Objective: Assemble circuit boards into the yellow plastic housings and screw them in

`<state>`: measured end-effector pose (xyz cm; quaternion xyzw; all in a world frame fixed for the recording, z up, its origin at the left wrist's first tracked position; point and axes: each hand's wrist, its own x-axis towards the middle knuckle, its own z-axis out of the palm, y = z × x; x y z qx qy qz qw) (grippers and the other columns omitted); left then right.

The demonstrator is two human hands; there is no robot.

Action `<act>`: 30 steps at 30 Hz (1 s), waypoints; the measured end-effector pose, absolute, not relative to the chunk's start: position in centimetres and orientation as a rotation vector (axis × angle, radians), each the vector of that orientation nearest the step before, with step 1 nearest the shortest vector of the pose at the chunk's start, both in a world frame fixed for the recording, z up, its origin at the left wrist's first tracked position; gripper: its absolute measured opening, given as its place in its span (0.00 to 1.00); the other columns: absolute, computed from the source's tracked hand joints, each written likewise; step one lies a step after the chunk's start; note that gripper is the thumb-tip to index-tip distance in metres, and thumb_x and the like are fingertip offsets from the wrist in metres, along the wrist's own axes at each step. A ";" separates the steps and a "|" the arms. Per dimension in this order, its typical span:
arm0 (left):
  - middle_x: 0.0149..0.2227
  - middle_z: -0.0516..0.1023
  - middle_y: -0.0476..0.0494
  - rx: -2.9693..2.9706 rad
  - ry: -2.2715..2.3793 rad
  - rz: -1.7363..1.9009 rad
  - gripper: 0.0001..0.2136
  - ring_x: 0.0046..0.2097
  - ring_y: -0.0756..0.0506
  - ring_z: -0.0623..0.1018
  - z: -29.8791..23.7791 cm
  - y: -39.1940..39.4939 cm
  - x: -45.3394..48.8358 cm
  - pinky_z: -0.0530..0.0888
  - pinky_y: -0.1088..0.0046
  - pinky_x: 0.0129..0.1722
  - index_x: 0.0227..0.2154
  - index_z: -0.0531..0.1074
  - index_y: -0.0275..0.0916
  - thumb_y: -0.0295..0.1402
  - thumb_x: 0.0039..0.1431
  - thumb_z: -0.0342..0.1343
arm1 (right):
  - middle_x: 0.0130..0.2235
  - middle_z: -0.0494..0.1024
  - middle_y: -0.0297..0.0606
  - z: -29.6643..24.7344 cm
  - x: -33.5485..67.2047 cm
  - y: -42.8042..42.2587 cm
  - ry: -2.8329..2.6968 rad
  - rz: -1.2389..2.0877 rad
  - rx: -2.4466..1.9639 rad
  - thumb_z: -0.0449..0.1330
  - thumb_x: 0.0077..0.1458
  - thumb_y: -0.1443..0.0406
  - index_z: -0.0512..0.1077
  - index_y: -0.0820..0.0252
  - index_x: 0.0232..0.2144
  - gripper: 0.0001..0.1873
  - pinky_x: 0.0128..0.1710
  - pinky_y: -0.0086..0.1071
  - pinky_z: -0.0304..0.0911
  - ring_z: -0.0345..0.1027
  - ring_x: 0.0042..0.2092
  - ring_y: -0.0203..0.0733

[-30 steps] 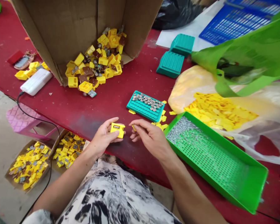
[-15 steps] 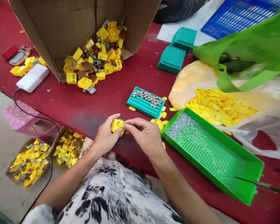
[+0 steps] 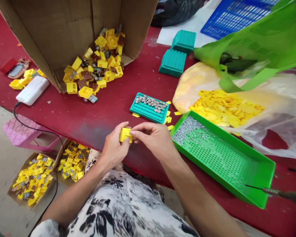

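Note:
Above the near edge of the table, my left hand (image 3: pixel 115 144) grips a small yellow plastic box (image 3: pixel 124 134) between thumb and fingers. My right hand (image 3: pixel 155 136) pinches at the right side of the same box, thumb and forefinger pressed together at its edge. The face turned toward me looks mostly plain yellow; any small part between the right fingertips is hidden. Just beyond my hands lies a teal tray (image 3: pixel 145 113) of round button cells. To the right sits a green perforated tray (image 3: pixel 219 158) with many small metal screws heaped at its far left end.
An open cardboard box (image 3: pixel 71 29) spills yellow cases. A plastic bag (image 3: pixel 187 89) of flat yellow pieces, a green bag (image 3: pixel 273 42) and upturned teal trays (image 3: pixel 172 62) stand behind. A white power bank (image 3: pixel 32 90) trails a cable. A screwdriver (image 3: pixel 273 192) overhangs the green tray.
The camera view has shifted slightly. An opening visible on the yellow box's near face now looks covered or turned away. Both hands keep their hold on the box.

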<state>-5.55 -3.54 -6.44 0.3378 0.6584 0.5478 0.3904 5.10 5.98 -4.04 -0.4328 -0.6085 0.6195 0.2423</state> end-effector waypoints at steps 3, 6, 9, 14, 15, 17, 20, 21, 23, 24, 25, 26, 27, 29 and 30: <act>0.49 0.79 0.41 0.858 1.672 1.414 0.23 0.48 0.40 0.78 -6.1 -3.6 -5.5 0.72 0.64 0.52 0.54 0.72 0.41 0.24 0.52 0.58 | 0.22 0.77 0.35 -4.2 5.1 5.5 -1.682 1.587 -1.209 0.68 0.38 0.59 0.78 0.60 0.23 0.10 0.23 0.30 0.66 0.68 0.21 0.36; 0.46 0.80 0.42 0.883 1.675 1.423 0.17 0.46 0.42 0.78 -5.9 -3.4 -5.6 0.74 0.66 0.49 0.51 0.74 0.41 0.30 0.58 0.57 | 0.24 0.79 0.36 -4.2 5.1 5.2 -1.751 1.479 -1.212 0.65 0.43 0.60 0.79 0.59 0.25 0.09 0.26 0.31 0.68 0.71 0.25 0.38; 0.44 0.80 0.44 0.807 1.616 1.453 0.13 0.40 0.45 0.79 -6.0 -3.2 -5.8 0.78 0.69 0.39 0.47 0.74 0.41 0.37 0.61 0.55 | 0.25 0.79 0.35 -3.7 5.2 5.1 -1.825 1.437 -1.185 0.63 0.46 0.61 0.79 0.59 0.27 0.08 0.29 0.33 0.70 0.72 0.27 0.39; 0.46 0.79 0.40 0.578 1.441 1.563 0.20 0.39 0.46 0.79 -6.2 -3.2 -6.0 0.79 0.73 0.32 0.47 0.72 0.37 0.46 0.57 0.60 | 0.30 0.81 0.37 -2.3 5.7 4.9 -1.967 1.336 -1.094 0.58 0.53 0.61 0.79 0.59 0.32 0.11 0.32 0.34 0.70 0.75 0.29 0.40; 0.46 0.79 0.39 0.559 1.417 1.573 0.21 0.39 0.46 0.79 -6.1 -3.3 -6.0 0.79 0.74 0.32 0.47 0.71 0.37 0.47 0.56 0.60 | 0.31 0.81 0.37 -2.2 5.8 4.9 -1.997 1.247 -1.092 0.58 0.53 0.61 0.79 0.59 0.32 0.11 0.34 0.35 0.70 0.75 0.31 0.40; 0.48 0.78 0.38 0.556 1.389 1.570 0.21 0.41 0.46 0.79 -5.8 -3.6 -6.0 0.78 0.75 0.31 0.47 0.71 0.37 0.47 0.57 0.59 | 0.34 0.81 0.40 -2.3 5.8 5.1 -2.070 1.136 -1.099 0.61 0.51 0.60 0.78 0.60 0.32 0.10 0.36 0.36 0.68 0.74 0.34 0.42; 0.51 0.76 0.37 0.642 1.380 1.507 0.19 0.44 0.44 0.78 -5.5 -3.9 -6.1 0.79 0.73 0.34 0.49 0.71 0.37 0.45 0.60 0.57 | 0.38 0.81 0.40 -3.0 5.7 5.7 -2.179 1.307 -1.122 0.61 0.52 0.60 0.77 0.59 0.36 0.11 0.36 0.36 0.67 0.74 0.37 0.43; 0.51 0.76 0.37 0.704 1.374 1.474 0.19 0.45 0.43 0.78 -5.5 -4.0 -6.2 0.78 0.72 0.37 0.49 0.71 0.37 0.43 0.59 0.58 | 0.38 0.81 0.39 -3.3 5.7 5.9 -2.187 1.394 -1.139 0.61 0.52 0.61 0.77 0.59 0.37 0.11 0.37 0.36 0.67 0.74 0.37 0.42; 0.51 0.76 0.37 0.848 1.379 1.410 0.20 0.48 0.42 0.77 -5.6 -4.1 -6.3 0.77 0.71 0.41 0.50 0.70 0.38 0.38 0.56 0.61 | 0.36 0.80 0.38 -3.6 5.9 6.0 -2.174 1.489 -1.162 0.61 0.52 0.62 0.76 0.60 0.35 0.09 0.37 0.35 0.66 0.73 0.36 0.41; 0.52 0.76 0.38 0.917 1.395 1.382 0.20 0.49 0.42 0.77 -5.7 -4.1 -6.4 0.76 0.70 0.44 0.50 0.70 0.38 0.35 0.54 0.62 | 0.35 0.80 0.38 -3.7 6.0 5.9 -2.176 1.482 -1.163 0.62 0.51 0.62 0.75 0.60 0.34 0.08 0.36 0.34 0.66 0.73 0.35 0.40; 0.52 0.76 0.38 0.977 1.421 1.356 0.20 0.50 0.42 0.77 -5.9 -4.1 -6.4 0.75 0.70 0.46 0.51 0.70 0.39 0.33 0.54 0.62 | 0.33 0.79 0.37 -3.7 6.2 5.8 -2.186 1.443 -1.158 0.62 0.50 0.63 0.74 0.60 0.33 0.08 0.35 0.34 0.65 0.72 0.33 0.40; 0.52 0.77 0.39 1.026 1.452 1.335 0.20 0.50 0.42 0.77 -6.0 -4.1 -6.3 0.74 0.70 0.47 0.51 0.69 0.39 0.31 0.54 0.61 | 0.32 0.79 0.37 -3.7 6.4 5.6 -2.197 1.382 -1.148 0.62 0.50 0.63 0.73 0.60 0.32 0.07 0.35 0.34 0.64 0.71 0.33 0.39; 0.51 0.77 0.40 1.065 1.481 1.315 0.20 0.50 0.43 0.77 -6.1 -4.1 -6.3 0.73 0.69 0.49 0.51 0.69 0.39 0.30 0.55 0.59 | 0.32 0.78 0.37 -3.8 6.6 5.4 -2.201 1.312 -1.139 0.62 0.50 0.63 0.72 0.60 0.32 0.07 0.35 0.34 0.63 0.70 0.33 0.39; 0.52 0.77 0.41 1.134 1.519 1.277 0.20 0.51 0.43 0.76 -6.1 -3.9 -6.1 0.72 0.69 0.51 0.52 0.69 0.39 0.29 0.55 0.57 | 0.31 0.77 0.37 -3.8 7.0 4.9 -2.195 1.193 -1.136 0.61 0.50 0.62 0.71 0.60 0.31 0.07 0.34 0.34 0.62 0.69 0.33 0.40; 0.52 0.77 0.41 1.166 1.528 1.259 0.20 0.51 0.43 0.76 -6.1 -3.8 -6.0 0.71 0.68 0.52 0.52 0.68 0.39 0.29 0.55 0.57 | 0.30 0.77 0.38 -3.9 7.3 4.7 -2.189 1.153 -1.138 0.61 0.49 0.62 0.70 0.60 0.30 0.07 0.34 0.34 0.62 0.69 0.33 0.40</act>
